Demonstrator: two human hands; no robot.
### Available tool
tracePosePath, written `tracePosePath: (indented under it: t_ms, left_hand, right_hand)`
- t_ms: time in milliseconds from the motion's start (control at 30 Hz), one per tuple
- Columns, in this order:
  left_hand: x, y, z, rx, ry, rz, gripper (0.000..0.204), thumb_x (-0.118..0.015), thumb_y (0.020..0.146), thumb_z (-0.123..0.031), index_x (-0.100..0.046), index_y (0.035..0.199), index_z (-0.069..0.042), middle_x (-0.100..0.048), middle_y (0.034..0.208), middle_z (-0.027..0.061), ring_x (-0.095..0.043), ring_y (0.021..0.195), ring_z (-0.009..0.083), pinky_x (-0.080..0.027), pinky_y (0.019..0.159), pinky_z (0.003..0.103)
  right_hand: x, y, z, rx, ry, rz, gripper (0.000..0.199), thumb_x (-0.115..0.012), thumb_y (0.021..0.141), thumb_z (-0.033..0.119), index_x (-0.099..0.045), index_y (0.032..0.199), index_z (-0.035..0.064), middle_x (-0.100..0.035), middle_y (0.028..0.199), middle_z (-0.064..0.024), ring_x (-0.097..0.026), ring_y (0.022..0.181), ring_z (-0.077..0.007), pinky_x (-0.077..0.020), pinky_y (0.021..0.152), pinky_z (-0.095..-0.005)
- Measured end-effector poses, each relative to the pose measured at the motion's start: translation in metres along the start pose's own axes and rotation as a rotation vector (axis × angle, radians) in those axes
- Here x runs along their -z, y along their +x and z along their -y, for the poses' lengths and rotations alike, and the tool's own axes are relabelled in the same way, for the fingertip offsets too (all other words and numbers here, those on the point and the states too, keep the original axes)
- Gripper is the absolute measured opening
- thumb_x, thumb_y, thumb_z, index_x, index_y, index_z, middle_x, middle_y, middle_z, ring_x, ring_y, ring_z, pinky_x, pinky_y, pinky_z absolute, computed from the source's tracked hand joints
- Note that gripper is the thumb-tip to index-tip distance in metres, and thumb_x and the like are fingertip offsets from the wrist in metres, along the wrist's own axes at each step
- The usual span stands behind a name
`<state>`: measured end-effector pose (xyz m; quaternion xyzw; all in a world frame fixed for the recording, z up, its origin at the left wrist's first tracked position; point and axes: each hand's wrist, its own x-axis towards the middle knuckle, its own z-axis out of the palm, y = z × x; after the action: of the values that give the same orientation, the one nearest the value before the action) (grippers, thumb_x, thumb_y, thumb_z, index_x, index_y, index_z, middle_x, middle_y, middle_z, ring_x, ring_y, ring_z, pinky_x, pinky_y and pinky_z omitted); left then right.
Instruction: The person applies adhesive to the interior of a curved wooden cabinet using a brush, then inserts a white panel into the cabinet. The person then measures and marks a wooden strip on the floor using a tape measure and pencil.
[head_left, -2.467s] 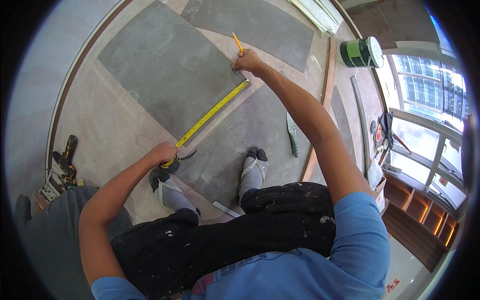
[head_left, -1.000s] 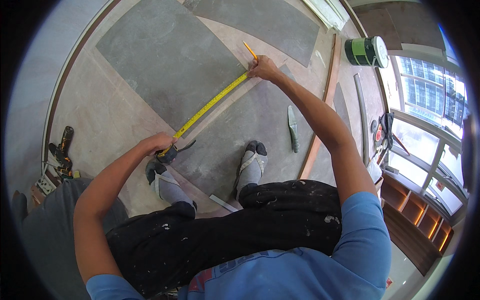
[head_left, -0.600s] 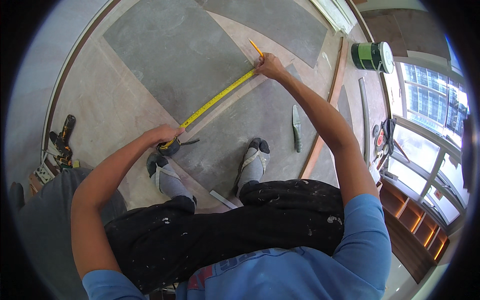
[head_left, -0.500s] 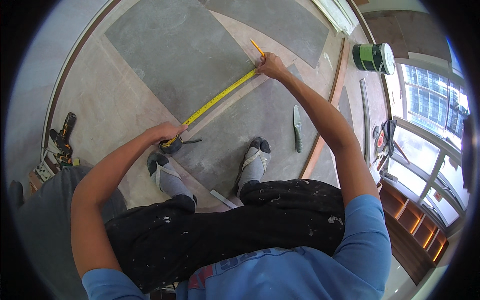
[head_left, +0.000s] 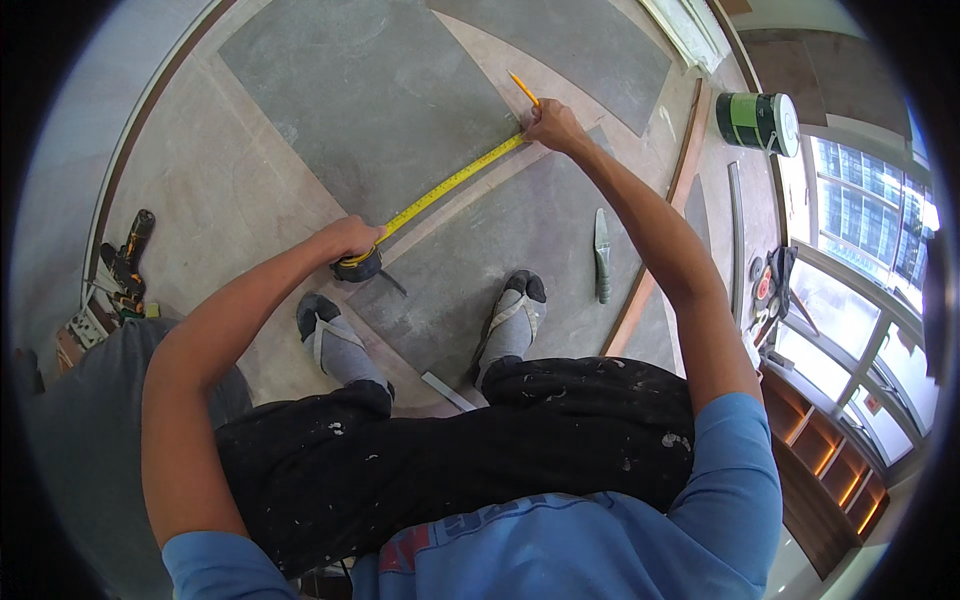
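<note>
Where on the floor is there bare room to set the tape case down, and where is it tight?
Bare: the big grey slab beyond the yellow tape, and the pale floor between it and the cordless drill. Tight: around the left hand and feet, near the trowel, and the right wall by the green can.

Room under renovation. Bare subfloor with loose grey floor panels, a paint can, scattered tools and large windows indicate an interior building site.
</note>
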<state>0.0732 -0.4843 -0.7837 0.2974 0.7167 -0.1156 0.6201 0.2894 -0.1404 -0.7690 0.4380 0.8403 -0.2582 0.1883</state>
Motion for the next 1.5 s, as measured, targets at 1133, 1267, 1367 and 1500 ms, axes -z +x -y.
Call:
tracePosePath:
  t_ms: [1133,1267,1367,1500]
  left_hand:
    - [-0.006,0.004,-0.001,-0.062,-0.028,-0.052,0.072,-0.056,0.100,-0.052,-0.064,0.120,0.017,-0.067,0.120,0.0351,-0.070,0.109,0.0402,-0.054,0.087,0.046]
    - [-0.006,0.000,-0.002,-0.041,-0.031,-0.062,0.072,-0.056,0.100,-0.052,-0.064,0.120,0.017,-0.066,0.121,0.0354,-0.069,0.110,0.0406,-0.054,0.088,0.047]
    - [-0.008,0.003,0.003,-0.054,-0.046,-0.071,0.072,-0.056,0.100,-0.052,-0.064,0.120,0.017,-0.066,0.121,0.0355,-0.069,0.111,0.0409,-0.054,0.089,0.047]
    - [-0.008,0.003,0.001,-0.061,-0.039,-0.088,0.072,-0.056,0.099,-0.052,-0.065,0.119,0.016,-0.067,0.120,0.0355,-0.069,0.110,0.0413,-0.054,0.090,0.047]
  right_hand:
    - [0.044,-0.019,0.009,0.122,0.198,-0.283,0.046,-0.051,0.105,0.033,-0.062,0.137,0.0027,-0.072,0.085,-0.0185,-0.069,0.084,-0.0332,-0.0533,0.087,-0.0462]
    - [0.061,-0.040,0.031,0.249,0.407,-0.212,0.054,-0.051,0.106,0.027,-0.042,0.155,0.0082,-0.071,0.093,-0.0114,-0.060,0.075,-0.0206,-0.0530,0.071,-0.0369]
    - [0.067,-0.047,0.046,0.295,0.731,0.101,0.058,-0.049,0.103,0.024,-0.036,0.157,0.0052,-0.075,0.113,-0.0174,-0.070,0.105,-0.0284,-0.0544,0.098,-0.0409]
    - [0.035,-0.067,0.078,0.470,1.126,0.124,0.056,-0.051,0.105,0.036,-0.048,0.147,-0.0019,-0.072,0.122,-0.0164,-0.068,0.100,-0.0215,-0.0549,0.095,-0.0377]
